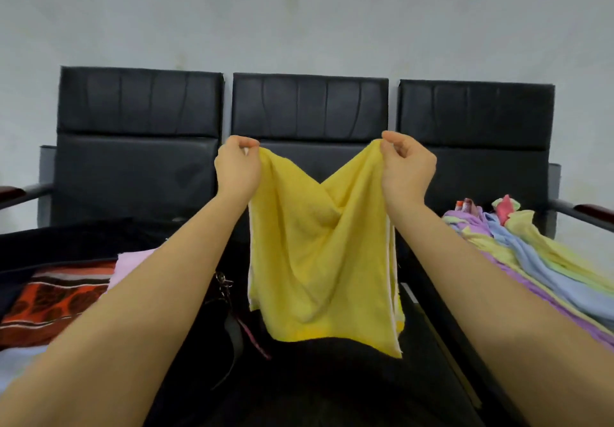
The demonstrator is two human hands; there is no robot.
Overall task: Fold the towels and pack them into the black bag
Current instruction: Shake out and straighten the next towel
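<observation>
Both hands are raised in front of the middle seat of a row of three black chairs that stands against a pale wall. The left hand pinches one top corner of a yellow towel between curled fingers and thumb, and the right hand pinches the other top corner in the same way. The towel hangs down between the two forearms, sagging in a deep V between the hands, and its lower edge hangs just over a dark surface near the person.

On the left, partly behind the left forearm, lies the black bag, open. Inside it are a folded red and black patterned cloth, a pink cloth beside that, and a pale one at the near left edge. A metal clip and a dark strap hang at the bag's right side.

On the right seat, a loose pile of towels in purple, blue, pale yellow-green and red spreads toward the near right corner, well apart from the bag.
</observation>
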